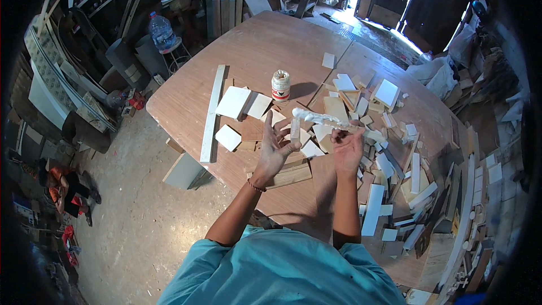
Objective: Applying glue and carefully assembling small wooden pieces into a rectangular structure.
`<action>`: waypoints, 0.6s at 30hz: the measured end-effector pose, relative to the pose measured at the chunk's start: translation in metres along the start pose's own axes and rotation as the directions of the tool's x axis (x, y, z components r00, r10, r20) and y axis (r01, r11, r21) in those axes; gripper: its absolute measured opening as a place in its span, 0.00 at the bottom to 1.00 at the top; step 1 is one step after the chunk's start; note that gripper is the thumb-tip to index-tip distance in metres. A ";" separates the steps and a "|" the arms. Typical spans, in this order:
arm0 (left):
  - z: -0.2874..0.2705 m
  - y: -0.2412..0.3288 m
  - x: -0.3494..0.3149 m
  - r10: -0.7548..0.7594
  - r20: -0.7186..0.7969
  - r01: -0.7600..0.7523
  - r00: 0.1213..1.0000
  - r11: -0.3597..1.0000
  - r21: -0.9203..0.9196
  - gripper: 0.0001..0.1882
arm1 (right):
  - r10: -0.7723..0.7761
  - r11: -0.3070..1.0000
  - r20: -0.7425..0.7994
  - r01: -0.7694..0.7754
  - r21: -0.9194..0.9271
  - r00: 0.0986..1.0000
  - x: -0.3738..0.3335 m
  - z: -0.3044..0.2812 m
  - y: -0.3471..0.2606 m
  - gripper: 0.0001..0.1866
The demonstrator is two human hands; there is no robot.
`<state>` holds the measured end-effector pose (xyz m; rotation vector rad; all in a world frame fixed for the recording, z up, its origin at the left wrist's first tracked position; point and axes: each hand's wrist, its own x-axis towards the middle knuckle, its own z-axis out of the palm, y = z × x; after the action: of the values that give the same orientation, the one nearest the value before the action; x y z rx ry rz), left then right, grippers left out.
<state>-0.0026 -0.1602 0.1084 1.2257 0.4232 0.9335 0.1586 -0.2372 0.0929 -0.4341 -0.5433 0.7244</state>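
The brown surface is strewn, mostly at its right, with white and wooden offcuts. Above it, a white-coated stick is pinched by the right hand; beyond, a jar is seen. Near the stick's tip, a small pale block is held by the left hand, fingers parted.

On the table, a jar is placed beyond the left hand and the right hand. A strip is laid to the jar's left; offcuts are heaped to its right. Past the table's left edge, a bottle is set on a stool.
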 end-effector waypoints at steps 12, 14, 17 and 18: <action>-0.010 0.008 0.002 0.039 -0.017 -0.039 0.999 0.999 0.011 0.48 | -0.003 0.984 0.219 0.041 -0.172 0.976 0.004 -0.004 -0.004 0.16; -0.012 0.006 0.003 0.069 -0.003 -0.069 0.998 0.997 0.028 0.50 | -0.011 0.989 0.208 0.041 -0.140 0.978 0.004 -0.003 -0.004 0.14; -0.014 0.005 0.003 0.075 0.004 -0.075 0.997 0.997 0.026 0.50 | 0.019 0.984 0.216 0.020 -0.175 0.976 0.005 0.000 -0.005 0.11; -0.015 0.006 0.002 0.077 0.002 -0.077 0.997 0.997 0.026 0.50 | 0.025 0.984 0.223 0.016 -0.179 0.974 0.004 0.003 -0.007 0.10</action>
<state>-0.0140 -0.1491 0.1097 1.2729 0.3911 0.9956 0.1629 -0.2385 0.0999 -0.5246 -0.8259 0.7367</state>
